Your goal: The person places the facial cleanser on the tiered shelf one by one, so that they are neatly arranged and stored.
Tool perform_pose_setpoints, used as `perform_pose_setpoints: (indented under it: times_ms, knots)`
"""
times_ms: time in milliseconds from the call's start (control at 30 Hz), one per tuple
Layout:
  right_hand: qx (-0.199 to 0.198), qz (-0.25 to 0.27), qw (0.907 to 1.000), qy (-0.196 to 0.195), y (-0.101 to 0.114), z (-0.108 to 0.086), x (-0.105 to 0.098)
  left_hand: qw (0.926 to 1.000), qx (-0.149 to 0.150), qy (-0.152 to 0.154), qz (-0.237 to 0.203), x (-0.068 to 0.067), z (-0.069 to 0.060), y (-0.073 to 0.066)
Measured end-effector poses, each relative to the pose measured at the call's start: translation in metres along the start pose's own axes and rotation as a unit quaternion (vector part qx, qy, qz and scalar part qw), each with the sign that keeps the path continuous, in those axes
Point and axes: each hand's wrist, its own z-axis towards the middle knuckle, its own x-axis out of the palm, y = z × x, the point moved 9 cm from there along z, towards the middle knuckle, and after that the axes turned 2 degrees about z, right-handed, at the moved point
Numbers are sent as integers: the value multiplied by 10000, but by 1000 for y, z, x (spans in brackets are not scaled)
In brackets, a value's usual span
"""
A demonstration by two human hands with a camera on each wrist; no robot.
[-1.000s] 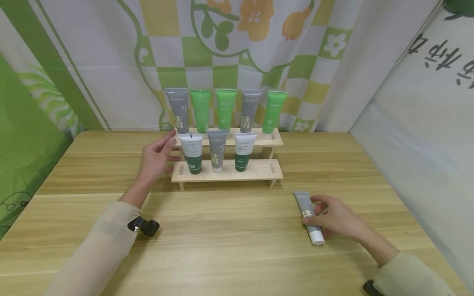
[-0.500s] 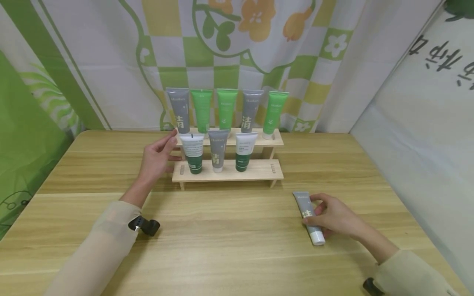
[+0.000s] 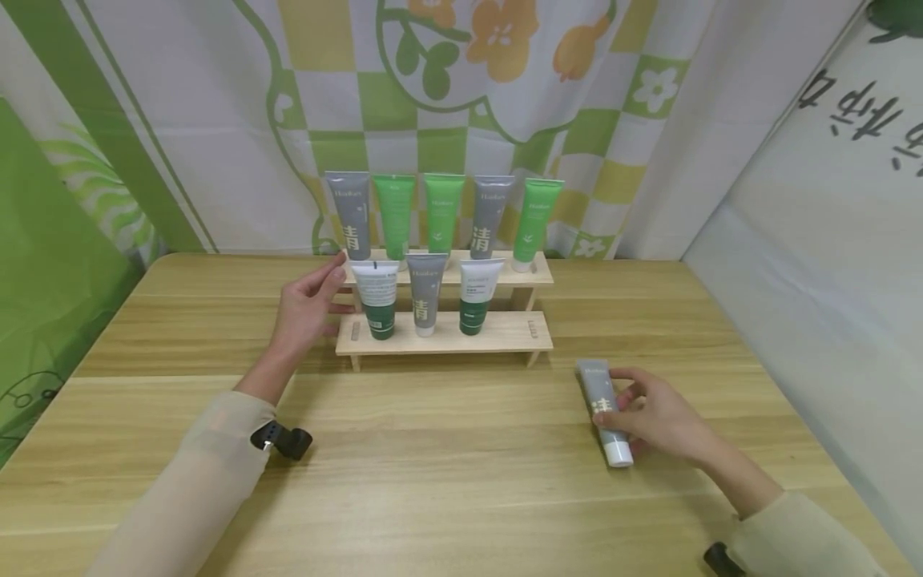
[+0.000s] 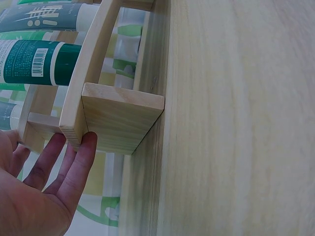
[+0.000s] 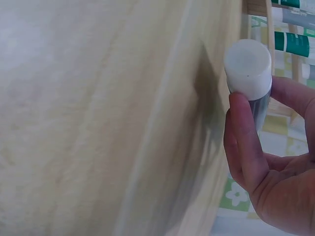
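Note:
My right hand (image 3: pixel 667 421) pinches a grey squeeze tube (image 3: pixel 600 391) with a white cap (image 5: pixel 247 69), thumb on one side and fingers on the other. The tube is slightly above the table, its cap towards me. At the left end of a two-tier wooden display rack (image 3: pixel 505 343), my left hand (image 3: pixel 306 308) touches the rack with its fingers fairly straight. In the left wrist view, fingertips (image 4: pixel 88 140) rest against the end of a shelf. Grey tubes (image 3: pixel 349 212) and green tubes (image 3: pixel 442 210) stand on the upper tier; a grey tube (image 3: pixel 425 292) stands between two white-and-green tubes (image 3: pixel 473 308) below.
The rack stands on a wooden table (image 3: pixel 404 481) towards its far side. Behind it hangs a patterned curtain (image 3: pixel 447 96). A white panel with dark writing (image 3: pixel 829 216) borders the table on the right, and green cloth (image 3: pixel 50 264) on the left.
My right hand has lifted the grey tube slightly off the table and tilted its cap down. The left hand and the rack have stayed in place.

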Motion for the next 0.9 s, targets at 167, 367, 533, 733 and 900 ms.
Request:
perform_pose_setpoints:
  times_ms: [167, 367, 533, 733, 900]
  knots:
    - [-217, 25, 9996, -156, 13, 2, -6, 10000, -4, 1, 8, 0, 0, 0]
    - [-459, 105, 9978, -465, 33, 6, -12, 10000, -19, -24, 6, -1, 1, 2]
    - [-678, 281, 9944, -764, 51, 8, -14, 10000, 0, -13, 19, -1, 2, 3]
    - [-914, 348, 9881, -1189, 68, 14, -12, 10000, -27, -2, 12, 0, 2, 3]
    - [-1241, 451, 9800, -1488, 82, 20, -8, 10000, -66, -14, 7, 0, 2, 4]
